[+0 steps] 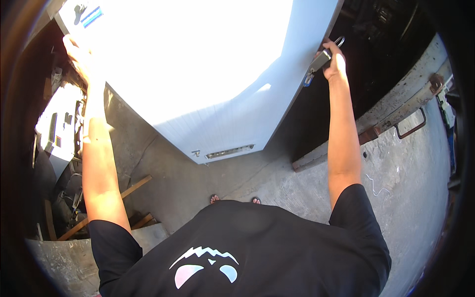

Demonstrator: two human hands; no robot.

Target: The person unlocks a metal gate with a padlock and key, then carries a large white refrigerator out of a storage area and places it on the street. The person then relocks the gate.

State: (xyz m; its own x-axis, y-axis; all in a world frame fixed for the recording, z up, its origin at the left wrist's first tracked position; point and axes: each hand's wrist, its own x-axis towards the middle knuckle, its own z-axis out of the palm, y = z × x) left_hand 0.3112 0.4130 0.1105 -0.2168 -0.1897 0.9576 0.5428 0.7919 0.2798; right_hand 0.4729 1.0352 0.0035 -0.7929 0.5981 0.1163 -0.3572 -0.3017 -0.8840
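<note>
A large white panel-like piece (237, 116) fills the upper middle, much of it washed out by sunlight. Its near edge carries a metal strip with slots (230, 152) and a small fitting. At the far left corner my left hand (81, 59) is closed on the panel's edge, its fingertips partly lost in glare. My right hand (336, 62) is at the right edge, wrapped round a dark rectangular padlock (321, 60) with a shiny shackle. Small keys (309, 78) with a blue part hang at the padlock's lower end. Some right fingers are hidden behind it.
A rusty metal gate or frame (396, 106) with a handle runs along the right. Stacked clutter with a white appliance-like box (59, 128) and wooden strips (136, 185) lies at the left. Concrete floor (188, 183) spreads below, around my feet (214, 199).
</note>
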